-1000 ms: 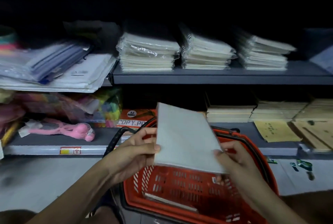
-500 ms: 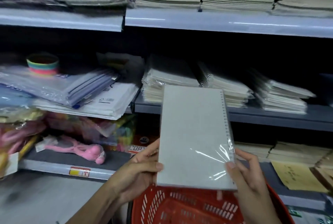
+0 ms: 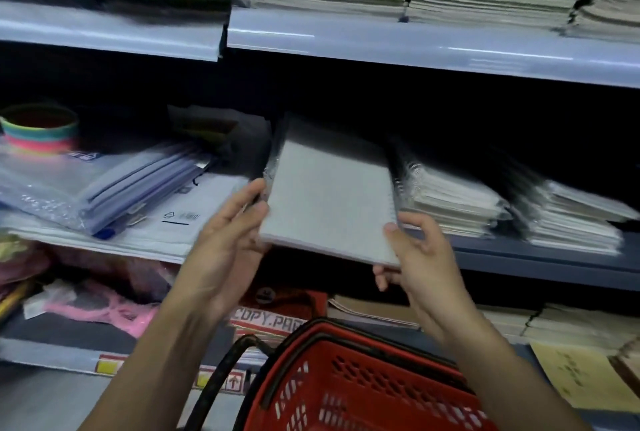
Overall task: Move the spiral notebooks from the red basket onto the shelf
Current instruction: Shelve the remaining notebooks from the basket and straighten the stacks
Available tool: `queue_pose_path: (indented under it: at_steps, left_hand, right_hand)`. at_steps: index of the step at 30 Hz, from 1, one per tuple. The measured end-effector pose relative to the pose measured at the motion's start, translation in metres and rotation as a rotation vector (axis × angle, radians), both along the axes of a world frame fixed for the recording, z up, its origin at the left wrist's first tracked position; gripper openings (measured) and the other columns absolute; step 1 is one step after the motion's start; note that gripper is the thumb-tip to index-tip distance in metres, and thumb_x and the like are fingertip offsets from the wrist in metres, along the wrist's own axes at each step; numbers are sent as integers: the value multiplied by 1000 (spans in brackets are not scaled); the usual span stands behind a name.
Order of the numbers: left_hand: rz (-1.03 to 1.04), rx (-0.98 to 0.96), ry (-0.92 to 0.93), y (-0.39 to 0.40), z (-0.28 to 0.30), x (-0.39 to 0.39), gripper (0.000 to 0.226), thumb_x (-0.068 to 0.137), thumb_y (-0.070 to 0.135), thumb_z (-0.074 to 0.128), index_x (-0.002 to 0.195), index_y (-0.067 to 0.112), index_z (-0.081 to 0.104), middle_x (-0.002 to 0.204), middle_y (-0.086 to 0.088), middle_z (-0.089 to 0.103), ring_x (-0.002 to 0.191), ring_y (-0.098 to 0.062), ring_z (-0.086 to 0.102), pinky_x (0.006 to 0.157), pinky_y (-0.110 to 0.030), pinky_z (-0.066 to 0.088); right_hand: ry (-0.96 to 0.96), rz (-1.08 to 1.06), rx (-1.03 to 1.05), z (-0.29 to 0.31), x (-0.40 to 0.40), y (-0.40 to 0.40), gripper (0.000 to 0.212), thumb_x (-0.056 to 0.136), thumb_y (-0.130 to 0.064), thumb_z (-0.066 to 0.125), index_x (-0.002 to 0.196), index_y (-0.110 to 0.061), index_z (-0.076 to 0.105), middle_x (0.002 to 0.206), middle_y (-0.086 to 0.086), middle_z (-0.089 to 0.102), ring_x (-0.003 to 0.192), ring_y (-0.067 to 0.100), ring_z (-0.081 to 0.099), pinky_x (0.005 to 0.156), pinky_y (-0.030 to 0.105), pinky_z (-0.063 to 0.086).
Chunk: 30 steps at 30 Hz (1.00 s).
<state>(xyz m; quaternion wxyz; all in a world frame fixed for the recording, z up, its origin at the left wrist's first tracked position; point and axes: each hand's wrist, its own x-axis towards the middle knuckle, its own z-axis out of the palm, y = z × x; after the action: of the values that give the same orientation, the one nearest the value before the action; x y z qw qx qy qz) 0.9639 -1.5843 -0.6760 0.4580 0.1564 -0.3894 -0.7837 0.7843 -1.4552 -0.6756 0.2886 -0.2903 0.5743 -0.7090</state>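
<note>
One grey spiral notebook [image 3: 329, 202], wrapped in clear plastic, is in the air at the front of the middle shelf [image 3: 540, 257] — its far end already reaches over the shelf edge, its near end juts out toward the person. Both hands are on it. The left hand [image 3: 228, 243] grips the near left corner, thumb on top and palm beneath; the right hand [image 3: 412, 257] pinches the near right corner by the wire binding, thumb on the cover and fingers under. It tilts up at the back and seems to hang above a wrapped stack that is mostly hidden behind it, so whether it touches that stack cannot be told.

To its right, two stacks of wrapped spiral notebooks [image 3: 446, 205] already lie on the same shelf, just beside the held one. Whether they came from the basket is not something the view settles.

The red basket [image 3: 346, 385] sits low at the frame's bottom edge, directly under the hands. Only its rim, handles and one perforated wall show — its inside is out of view, so how many notebooks remain cannot be judged. As it stands, this notebook is almost placed but not let go; setting it down and releasing it are left, plus whatever the basket may contain.
</note>
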Motion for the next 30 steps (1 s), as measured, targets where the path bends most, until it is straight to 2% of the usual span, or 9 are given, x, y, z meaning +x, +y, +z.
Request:
queue_pose_path:
  at_steps: [3, 6, 8, 11, 13, 16, 18, 23, 30]
  left_hand:
    - [23, -41, 48, -8, 7, -3, 43, 86, 8, 60, 128, 17, 58, 125, -9, 70, 114, -21, 67, 88, -26, 57]
    - [32, -166, -37, -10, 12, 5, 54, 79, 13, 73, 130, 17, 59, 131, -6, 67, 122, -19, 63, 93, -24, 54]
    - [98, -274, -174, -11, 17, 9, 53, 72, 15, 78, 123, 21, 64, 128, -1, 68, 116, -15, 67, 93, -26, 54]
    - [266, -382, -332, -14, 23, 6, 31, 73, 15, 80, 103, 14, 71, 106, -4, 76, 89, -12, 73, 77, -19, 53]
    - [375, -409, -390, -19, 23, 0, 19, 76, 12, 81, 92, 7, 73, 86, -7, 78, 75, -11, 73, 66, -14, 53]
    - [469, -367, -389, -31, 16, -12, 12, 78, 13, 82, 86, 7, 73, 78, -11, 77, 71, -22, 75, 67, -19, 57]
    - [518, -343, -409, -36, 13, -23, 12, 79, 16, 82, 85, 10, 74, 76, -8, 76, 68, -22, 75, 66, -21, 57]
    - [467, -350, -403, -36, 11, -45, 8, 82, 14, 80, 86, 11, 74, 72, -3, 74, 64, -16, 71, 65, -27, 59]
    - [413, -363, -384, -34, 4, -49, 7, 83, 11, 78, 86, 8, 73, 78, -7, 73, 68, -18, 67, 56, -18, 53]
  right_hand:
    - [-132, 8, -41, 4, -15, -13, 37, 92, -18, 68, 126, -8, 57, 103, 14, 66, 55, 16, 57, 44, 26, 43]
    - [-263, 50, -180, 0, -24, -7, 68, 70, -24, 85, 129, -6, 56, 118, 14, 70, 97, 25, 71, 78, 33, 59]
    - [-269, 50, -206, -5, -23, -3, 77, 55, -23, 92, 122, -9, 57, 116, 16, 72, 108, 28, 70, 91, 35, 58]
    - [-129, -49, -197, -6, -12, -6, 50, 62, -19, 79, 107, -10, 60, 100, 17, 75, 88, 26, 75, 79, 29, 61]
    - [-42, -157, -186, -5, -5, -12, 42, 70, -18, 78, 108, -8, 61, 87, 14, 76, 75, 26, 75, 71, 29, 62]
    - [33, -271, -141, -5, -7, -30, 32, 81, -17, 77, 110, -10, 64, 68, 11, 72, 54, 20, 65, 49, 26, 54]
    - [56, -296, -118, -4, -15, -48, 29, 83, -21, 77, 111, -15, 68, 58, 6, 66, 46, 16, 57, 41, 25, 47]
    - [142, -271, -75, 1, -34, -76, 28, 91, -27, 70, 118, -20, 69, 54, 1, 61, 43, 16, 54, 39, 26, 46]
    - [186, -247, -77, -8, -30, -72, 27, 100, -24, 57, 126, -26, 63, 57, 4, 62, 47, 19, 56, 41, 28, 49]
